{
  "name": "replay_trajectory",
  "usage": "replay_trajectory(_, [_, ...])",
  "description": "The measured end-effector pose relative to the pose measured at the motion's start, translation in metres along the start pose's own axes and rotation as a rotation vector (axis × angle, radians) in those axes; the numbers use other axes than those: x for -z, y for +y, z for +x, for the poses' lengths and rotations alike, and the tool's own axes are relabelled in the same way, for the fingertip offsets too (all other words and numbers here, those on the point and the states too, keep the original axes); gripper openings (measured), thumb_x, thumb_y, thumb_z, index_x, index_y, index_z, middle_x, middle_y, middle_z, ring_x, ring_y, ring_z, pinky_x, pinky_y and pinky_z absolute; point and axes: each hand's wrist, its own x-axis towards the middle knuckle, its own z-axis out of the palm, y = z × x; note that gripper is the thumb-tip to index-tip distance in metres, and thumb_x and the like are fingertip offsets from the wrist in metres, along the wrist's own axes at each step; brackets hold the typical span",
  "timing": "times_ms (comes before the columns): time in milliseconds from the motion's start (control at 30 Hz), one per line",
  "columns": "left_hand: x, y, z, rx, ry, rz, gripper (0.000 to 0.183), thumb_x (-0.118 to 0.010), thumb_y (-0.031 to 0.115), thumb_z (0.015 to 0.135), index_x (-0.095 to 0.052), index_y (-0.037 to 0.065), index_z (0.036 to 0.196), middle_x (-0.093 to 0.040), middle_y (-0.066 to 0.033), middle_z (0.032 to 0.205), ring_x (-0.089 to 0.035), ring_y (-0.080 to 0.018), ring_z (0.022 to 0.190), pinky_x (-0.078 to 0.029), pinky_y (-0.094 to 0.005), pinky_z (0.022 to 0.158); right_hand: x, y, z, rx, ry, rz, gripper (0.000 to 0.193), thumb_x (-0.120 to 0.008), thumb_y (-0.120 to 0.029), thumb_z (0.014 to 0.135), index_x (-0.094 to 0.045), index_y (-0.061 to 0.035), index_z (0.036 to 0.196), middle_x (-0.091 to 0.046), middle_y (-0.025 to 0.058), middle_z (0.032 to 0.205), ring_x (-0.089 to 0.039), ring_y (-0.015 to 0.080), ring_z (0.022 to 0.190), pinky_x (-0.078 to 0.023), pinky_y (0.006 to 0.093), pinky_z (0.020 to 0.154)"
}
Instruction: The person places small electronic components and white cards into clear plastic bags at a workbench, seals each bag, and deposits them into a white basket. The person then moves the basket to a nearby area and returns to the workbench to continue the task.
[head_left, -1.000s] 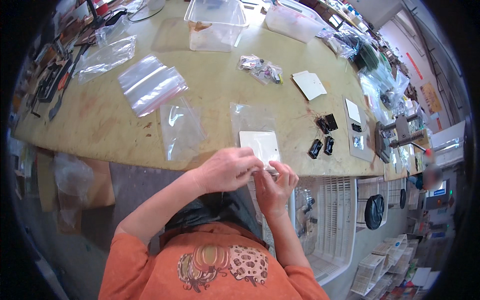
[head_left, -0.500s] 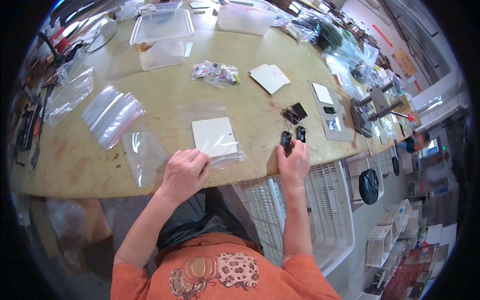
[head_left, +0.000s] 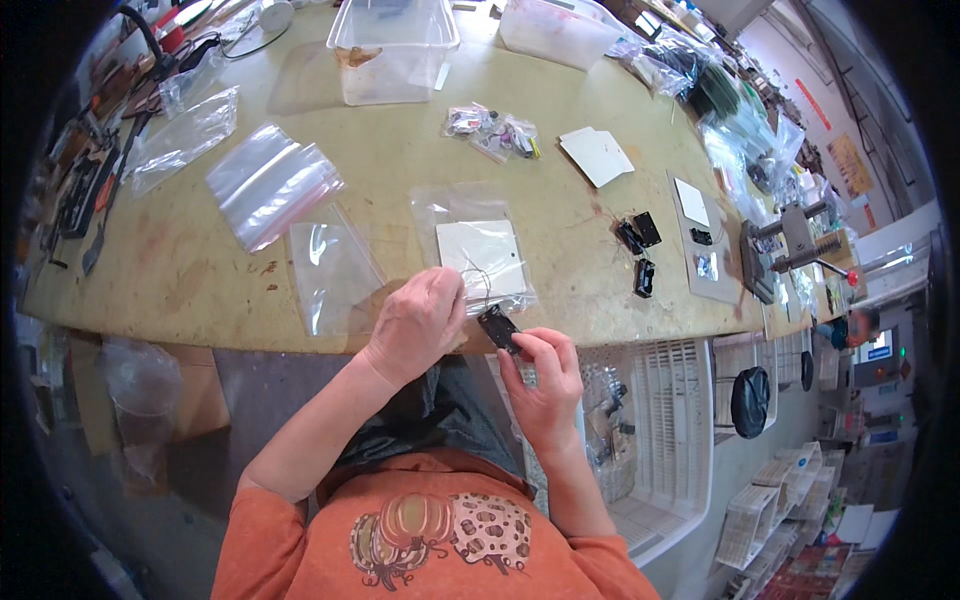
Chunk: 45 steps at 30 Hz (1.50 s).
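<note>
My right hand pinches the black battery holder between thumb and fingers at its near end, just short of the white panel lying with the clear bag; in it or on it, I can't tell. Left hand: fingers bunched beside the looped thin wires; tips hidden, can't tell whether they pinch them. Best handling, I judge: firm grip on the holder's body, slack in the wires, no tugging at their joints, loops clear of the film.
</note>
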Motion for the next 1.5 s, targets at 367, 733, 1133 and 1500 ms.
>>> replay_trajectory(367, [-0.007, 0.019, -0.001, -0.103, 0.044, -0.474, 0.014, -0.070, -0.003, 0.081, -0.067, 0.003, 0.093, -0.063, -0.0096, 0.092, -0.063, -0.0251, 0.086, -0.052, -0.0324, 0.072, -0.035, 0.017, 0.012, 0.077, 0.050, -0.016, 0.023, -0.070, -0.001, 0.082, -0.070, -0.0022, 0.104, -0.067, 0.0150, 0.109, -0.067, 0.0294, 0.091, -0.056, 0.0367, 0.076])
replay_trajectory(733, [0.021, 0.039, -0.010, -0.191, -0.161, -0.652, 0.011, -0.071, -0.001, 0.084, -0.066, 0.005, 0.092, -0.060, -0.0103, 0.110, -0.059, -0.0232, 0.103, -0.051, -0.0319, 0.085, 0.013, 0.014, 0.001, 0.330, -0.098, -0.578, 0.030, -0.066, -0.017, 0.083, -0.068, -0.0176, 0.113, -0.064, -0.0041, 0.122, -0.054, 0.0230, 0.118, -0.036, 0.0374, 0.090])
replay_trajectory(1133, [0.066, 0.088, -0.009, -0.377, -0.196, -0.377, 0.011, -0.068, -0.002, 0.084, -0.062, 0.002, 0.091, -0.065, -0.0112, 0.087, -0.064, -0.0261, 0.079, -0.052, -0.0346, 0.069, 0.119, -0.038, -0.012, 0.469, -0.110, -0.582, 0.020, -0.076, -0.015, 0.074, -0.072, -0.0185, 0.094, -0.066, -0.0059, 0.099, -0.061, 0.0218, 0.108, -0.028, 0.0600, 0.114])
replay_trajectory(1500, [0.037, 0.055, 0.004, -0.316, -0.574, -0.189, 0.008, -0.065, 0.007, 0.085, -0.062, 0.006, 0.092, -0.063, -0.0106, 0.085, -0.064, -0.0281, 0.084, -0.052, -0.0370, 0.072, 0.093, 0.007, -0.038, 0.174, -0.373, -0.377, 0.023, -0.067, -0.011, 0.073, -0.070, -0.0113, 0.096, -0.062, 0.0017, 0.087, -0.061, 0.0235, 0.098, -0.039, 0.0513, 0.105])
